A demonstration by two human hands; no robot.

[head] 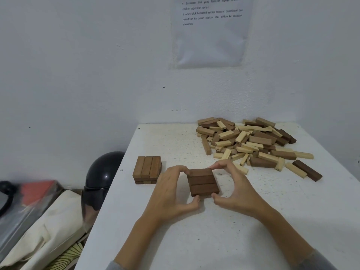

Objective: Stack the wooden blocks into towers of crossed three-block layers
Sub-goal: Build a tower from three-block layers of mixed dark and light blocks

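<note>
Three dark brown blocks (203,182) lie side by side as one flat layer in the middle of the white table (194,240). My left hand (171,191) grips the layer's left side, index finger at the far corner and thumb at the near edge. My right hand (231,184) grips the right side the same way. To the left stands a short tower (147,169) of mid-brown blocks, two crossed layers high. A loose heap of light and dark blocks (251,143) fills the table's far right.
The table stands in a corner of white walls, with a printed sheet (212,32) taped above. Beyond the table's left edge are a black helmet (103,176), a cream bag (48,230) and clutter. A few stray blocks (307,170) lie right of the hands.
</note>
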